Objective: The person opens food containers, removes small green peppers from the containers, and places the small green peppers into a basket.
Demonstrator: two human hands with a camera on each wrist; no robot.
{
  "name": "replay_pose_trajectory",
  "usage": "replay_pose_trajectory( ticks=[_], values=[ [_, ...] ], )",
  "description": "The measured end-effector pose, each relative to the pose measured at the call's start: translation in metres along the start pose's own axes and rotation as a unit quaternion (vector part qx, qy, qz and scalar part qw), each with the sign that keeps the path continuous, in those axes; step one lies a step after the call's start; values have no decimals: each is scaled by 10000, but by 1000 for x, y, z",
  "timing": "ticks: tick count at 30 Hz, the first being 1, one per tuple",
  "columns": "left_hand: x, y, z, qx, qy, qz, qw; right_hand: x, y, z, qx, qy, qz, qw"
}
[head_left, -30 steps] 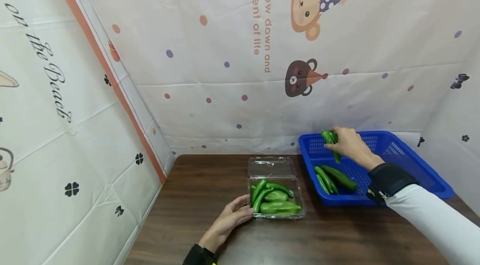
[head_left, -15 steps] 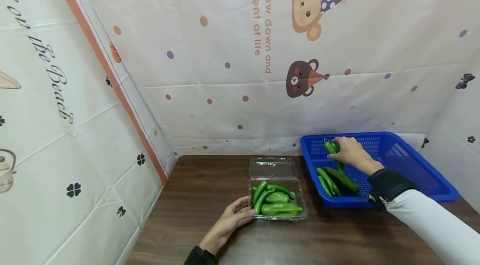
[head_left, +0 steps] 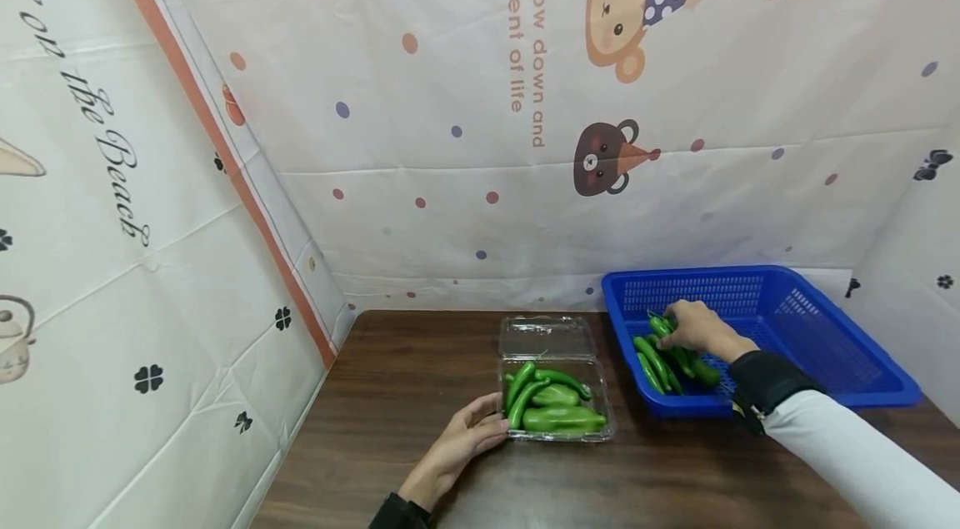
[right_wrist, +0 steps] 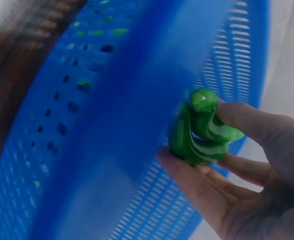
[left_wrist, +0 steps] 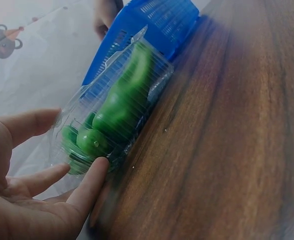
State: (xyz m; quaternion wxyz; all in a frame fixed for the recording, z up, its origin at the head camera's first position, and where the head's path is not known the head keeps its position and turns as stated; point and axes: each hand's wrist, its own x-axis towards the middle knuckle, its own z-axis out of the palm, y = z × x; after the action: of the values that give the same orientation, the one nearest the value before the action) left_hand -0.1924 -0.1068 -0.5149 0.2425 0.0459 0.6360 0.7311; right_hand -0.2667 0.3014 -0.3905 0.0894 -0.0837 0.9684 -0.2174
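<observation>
Dark wood table; cartoon-print cloth backdrop behind & left.

The tabletop is showing dark wood grain with a soft sheen. The clamshell box is looking like thin, clear, glossy plastic, ridged along its side. The basket is showing as blue perforated plastic, and the peppers are gleaming smooth and waxy. The backdrop is hanging as creased, printed sheeting.
</observation>
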Motion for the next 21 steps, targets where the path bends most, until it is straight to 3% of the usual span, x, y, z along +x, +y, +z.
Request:
replay_pose_trajectory(
  ticks=[21],
  values=[
    [-1, -1, -1, -34, -2, -17, 10000, -4, -2, 16, 159, -677, 356, 9969]
  ],
)
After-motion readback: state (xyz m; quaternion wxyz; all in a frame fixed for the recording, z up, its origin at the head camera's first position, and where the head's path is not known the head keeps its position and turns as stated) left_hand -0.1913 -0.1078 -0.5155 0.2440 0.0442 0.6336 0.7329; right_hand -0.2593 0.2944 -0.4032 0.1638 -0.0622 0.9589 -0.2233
